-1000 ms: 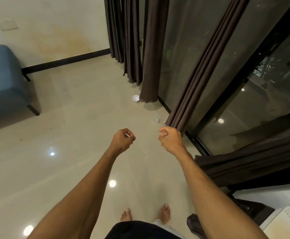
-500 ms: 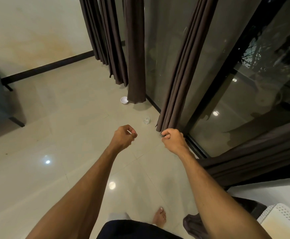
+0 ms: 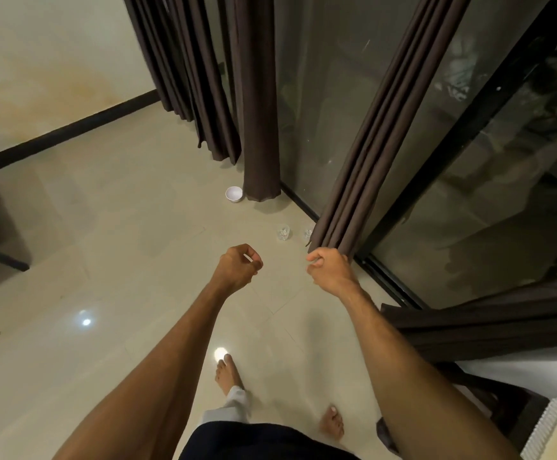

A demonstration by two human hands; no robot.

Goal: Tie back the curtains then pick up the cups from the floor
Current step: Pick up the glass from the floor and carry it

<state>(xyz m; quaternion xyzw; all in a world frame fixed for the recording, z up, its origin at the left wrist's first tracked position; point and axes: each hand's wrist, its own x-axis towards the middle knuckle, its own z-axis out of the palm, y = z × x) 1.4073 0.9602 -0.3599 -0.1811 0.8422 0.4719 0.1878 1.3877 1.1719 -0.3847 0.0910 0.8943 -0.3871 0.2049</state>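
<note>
**Curtain gathered, cups not yet lifted**

Beside the glass door [image 3: 343, 94], from the head view, the nearest dark curtain [image 3: 366, 154] is seen bunched, its lower edge pinched in the closed right hand [image 3: 330, 268]. No tie is visible on it. The left hand [image 3: 237, 265] is loosely curled; whether anything is held cannot be told. Two clear glass cups [image 3: 283, 232] and a white bowl [image 3: 234, 194] are left on the tiled floor [image 3: 121, 260], just ahead. Farther curtains [image 3: 260, 127] hang loose; bare feet are close by.

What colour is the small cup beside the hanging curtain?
White cup, clearest in the head view.
</note>
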